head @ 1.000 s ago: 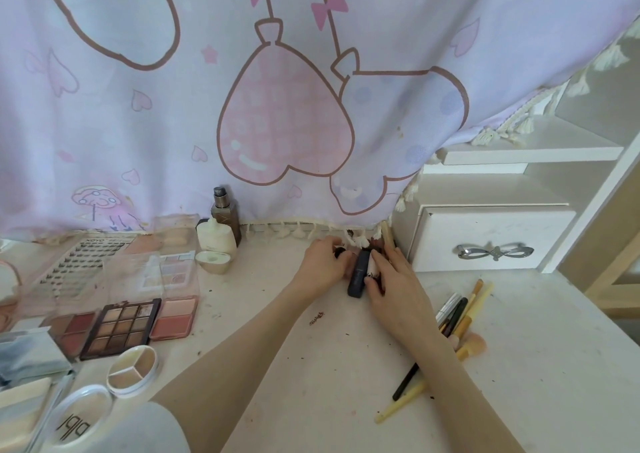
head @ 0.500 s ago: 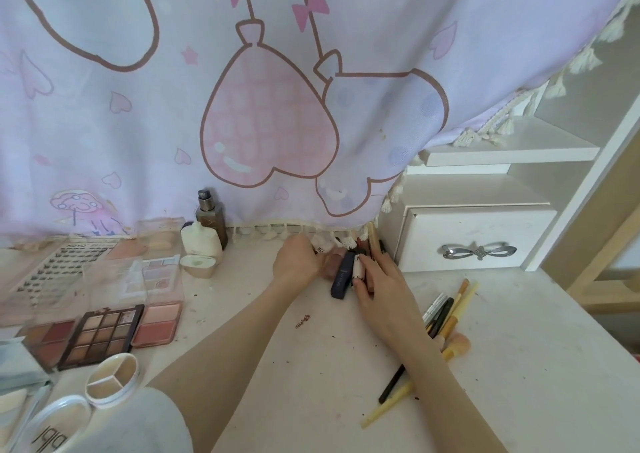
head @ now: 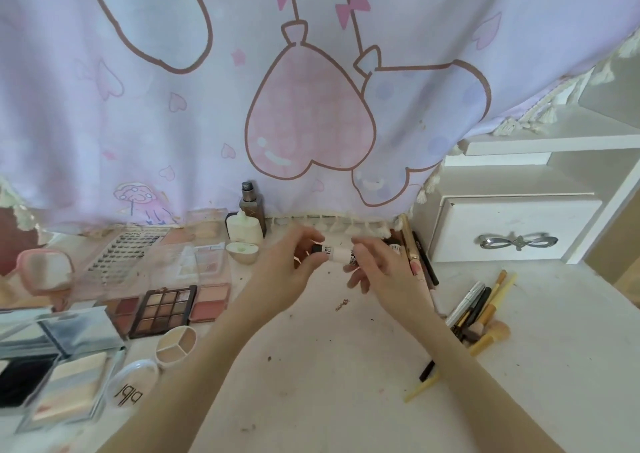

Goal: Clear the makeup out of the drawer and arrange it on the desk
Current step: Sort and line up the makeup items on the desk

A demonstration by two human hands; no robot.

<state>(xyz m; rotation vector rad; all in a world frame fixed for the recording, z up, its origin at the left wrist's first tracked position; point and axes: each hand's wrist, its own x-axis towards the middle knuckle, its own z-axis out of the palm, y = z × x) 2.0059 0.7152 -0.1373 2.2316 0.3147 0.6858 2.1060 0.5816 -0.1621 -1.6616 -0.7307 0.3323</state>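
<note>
A small pale pink tube with a black cap (head: 335,252) is held level above the white desk (head: 329,366), near its back middle. My left hand (head: 291,269) pinches the capped end and my right hand (head: 384,272) grips the other end. Behind my right hand, several lip products and pencils (head: 414,248) lie against the small white drawer unit (head: 512,230), whose drawer is closed. Eyeshadow palettes (head: 162,310) and compacts (head: 175,343) lie in rows on the left.
A pink printed curtain (head: 311,88) hangs along the back of the desk. Two bottles (head: 247,220) stand at its hem. Brushes and pens (head: 481,310) lie at the right. A pink mirror (head: 45,272) and lash tray (head: 121,255) sit far left.
Both hands have lifted off the pile by the drawer unit and now hold the pale tube between them, raised and moved a little to the left.
</note>
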